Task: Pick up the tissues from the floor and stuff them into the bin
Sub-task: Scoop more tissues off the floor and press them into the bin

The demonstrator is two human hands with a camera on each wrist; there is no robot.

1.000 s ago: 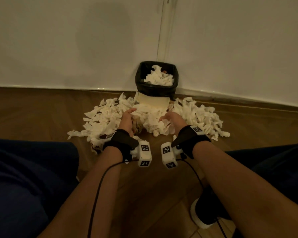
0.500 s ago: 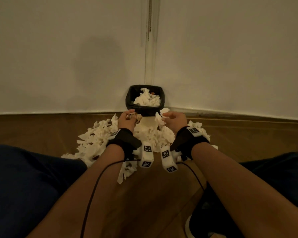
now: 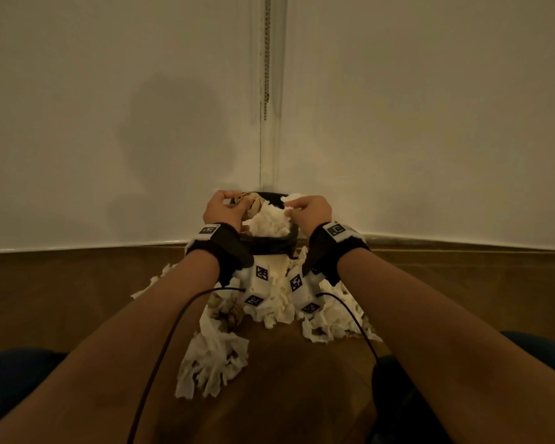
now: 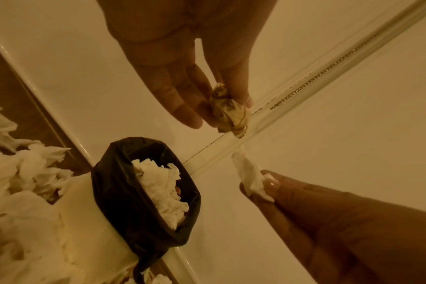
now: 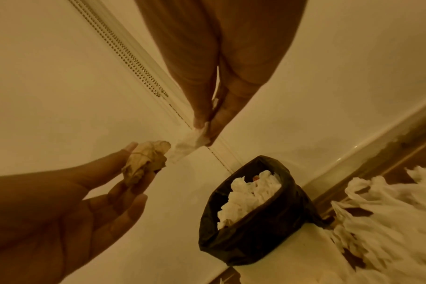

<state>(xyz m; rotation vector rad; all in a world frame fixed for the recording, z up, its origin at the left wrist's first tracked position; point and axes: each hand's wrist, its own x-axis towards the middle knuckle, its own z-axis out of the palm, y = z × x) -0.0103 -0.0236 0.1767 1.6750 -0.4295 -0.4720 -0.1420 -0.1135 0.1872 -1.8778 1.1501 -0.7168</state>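
Observation:
A small bin [image 3: 271,243] lined with a black bag [image 4: 124,217] stands in the room corner, heaped with white tissues [image 3: 269,221]. My left hand [image 3: 226,209] hovers over its left rim and pinches a crumpled brownish tissue [image 4: 230,111] between thumb and fingers. My right hand [image 3: 310,211] hovers over the right rim and pinches a white tissue scrap [image 5: 191,144]. Both hands are above the bin [image 5: 253,207], apart from each other. A pile of white tissues [image 3: 269,302] lies on the floor in front of the bin.
White walls [image 3: 109,123] meet in the corner behind the bin, with a bead chain [image 3: 266,59] hanging there. The wooden floor [image 3: 61,283] spreads left and right. My dark-clad knees [image 3: 10,370] flank the pile. Black cables [image 3: 161,347] trail from both wrist cameras.
Both hands have risen from the floor pile and moved forward to above the bin, each carrying a tissue. The head view has tilted up and closer to the corner.

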